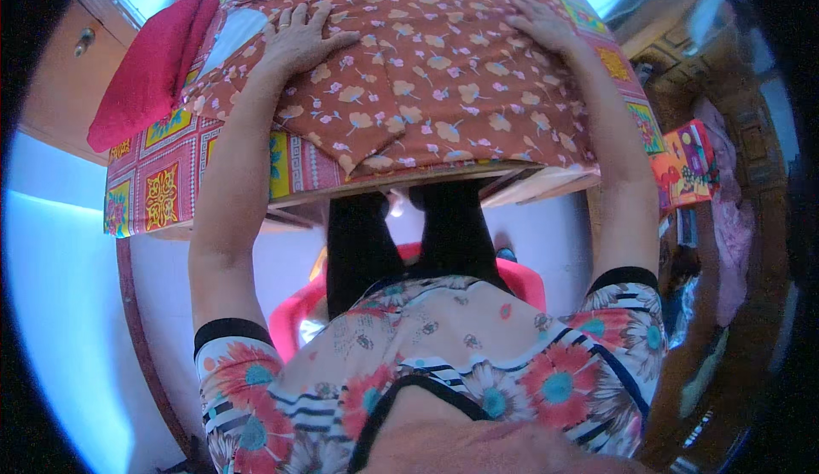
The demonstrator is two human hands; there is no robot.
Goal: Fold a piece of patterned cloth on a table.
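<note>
A brown fabric garment [441, 90] with a print of tan and pink flowers lies spread over the table in front of me. My left hand [301, 39] rests palm down on its left part, fingers apart and pointing away from me. On the right part, my right hand [540, 25] also lies flat on the cloth, its fingers turned inward. Neither hand grips anything. A corner of the brown fabric points towards me at the near edge. Just left of my left hand, a white patch [237, 35] shows beside the brown cloth.
A patterned tablecloth [163, 186] covers the table, whose wooden near edge [384, 186] is close to my legs. Folded red cloth [153, 71] lies at the left. I sit on a red chair [521, 282]. Wooden furniture [758, 135] and a colourful box-like item [688, 163] stand at the right.
</note>
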